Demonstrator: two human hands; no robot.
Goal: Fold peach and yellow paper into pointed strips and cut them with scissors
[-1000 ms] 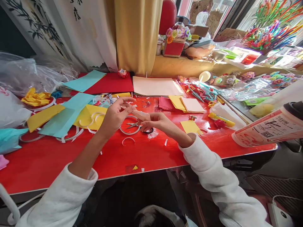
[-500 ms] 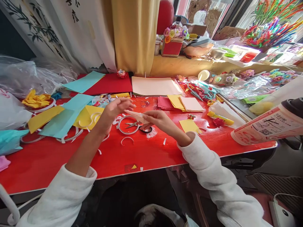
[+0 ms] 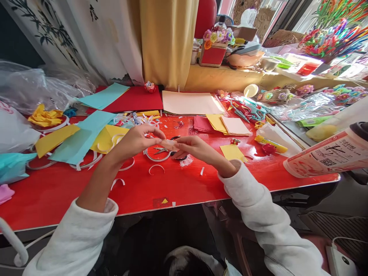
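We pinch a pale paper (image 3: 169, 144) with our left hand (image 3: 138, 140) and right hand (image 3: 193, 148), over scissors (image 3: 162, 149) and a ring (image 3: 156, 160) on the red desk (image 3: 186, 188).

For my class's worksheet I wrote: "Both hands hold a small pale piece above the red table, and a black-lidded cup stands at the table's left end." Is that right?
Not quite: the head view shows the black-lidded cup at the red table's right end. The left hand and right hand do hold the small pale piece above it.
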